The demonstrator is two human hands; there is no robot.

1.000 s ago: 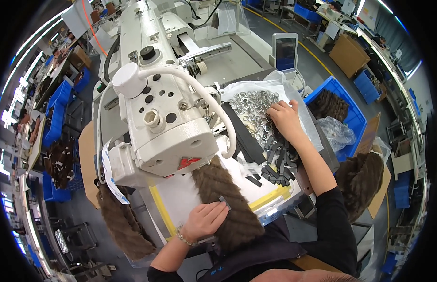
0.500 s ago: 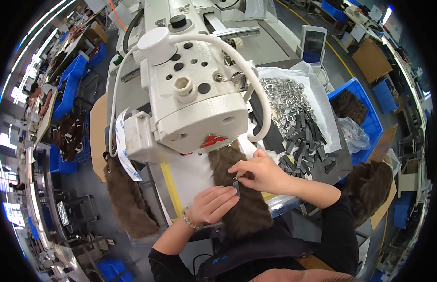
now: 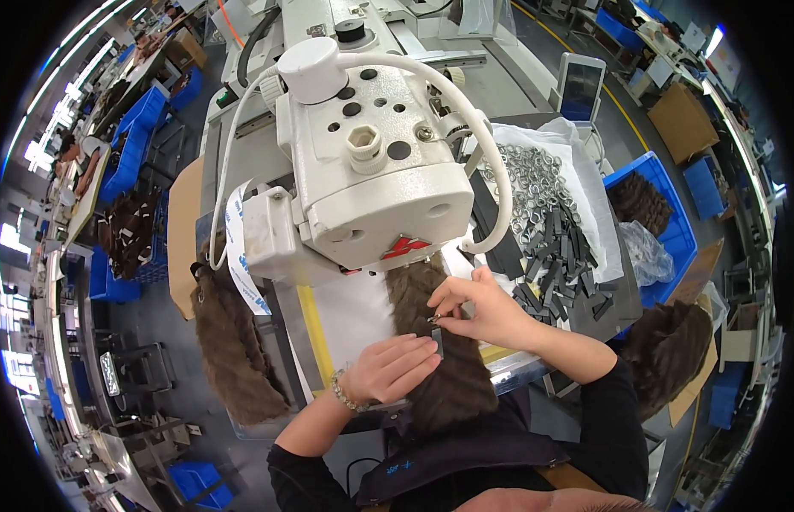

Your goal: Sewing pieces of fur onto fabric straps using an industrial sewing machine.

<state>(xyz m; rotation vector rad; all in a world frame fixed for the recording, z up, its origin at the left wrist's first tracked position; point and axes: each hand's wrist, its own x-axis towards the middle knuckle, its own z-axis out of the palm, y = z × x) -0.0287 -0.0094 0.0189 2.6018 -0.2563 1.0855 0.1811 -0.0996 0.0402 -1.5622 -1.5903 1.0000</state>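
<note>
A long strip of brown fur runs from under the sewing machine head toward me. My left hand lies flat on its left edge, fingers straight and side by side. Its fingertips touch a short dark grey strap piece on the fur. Just beyond that strap, my right hand pinches a small metal ring between thumb and forefinger, partly hidden by the fingers. White sheeting with a yellow band shows beneath the fur.
Metal rings and dark strap pieces are heaped at the right on white cloth. More fur hangs at the left, and another fur bundle sits at the far right. A blue crate stands beyond the table's right edge.
The view has shifted slightly, so the machine appears farther right. Both hands keep nearly the same places on the fur, the right still pinching the metal ring.
</note>
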